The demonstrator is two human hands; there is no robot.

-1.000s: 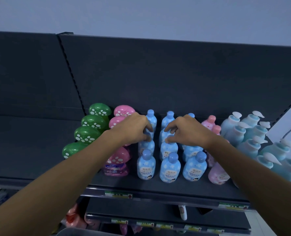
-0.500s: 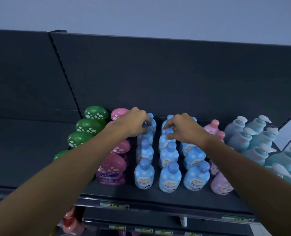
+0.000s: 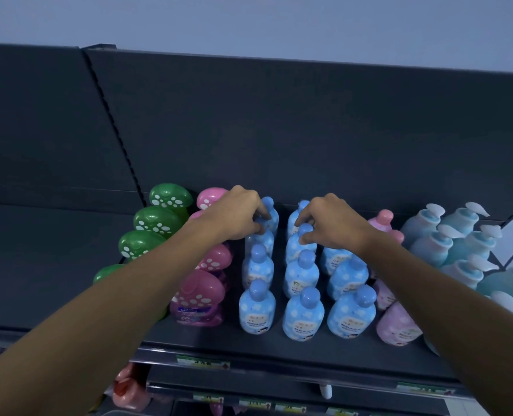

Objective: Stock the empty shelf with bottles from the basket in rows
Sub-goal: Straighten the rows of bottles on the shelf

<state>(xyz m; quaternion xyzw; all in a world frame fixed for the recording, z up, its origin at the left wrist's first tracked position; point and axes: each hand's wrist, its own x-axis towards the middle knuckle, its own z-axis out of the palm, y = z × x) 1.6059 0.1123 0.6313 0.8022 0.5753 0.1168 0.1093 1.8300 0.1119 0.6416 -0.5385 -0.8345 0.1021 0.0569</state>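
Head view: left hand (image 3: 237, 216) pinched cap of left-row blue bottle (image 3: 262, 241) near shelf (image 3: 207, 340) back; right hand (image 3: 334, 225) pinched cap of middle-row blue bottle (image 3: 295, 249) beside it.

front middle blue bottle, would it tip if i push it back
The front middle blue bottle probably slides rather than tips: its body is squat and wide under a small cap. Looks like rigid plastic, so likely stiff. Pushed back, it would likely bump the bottle behind.
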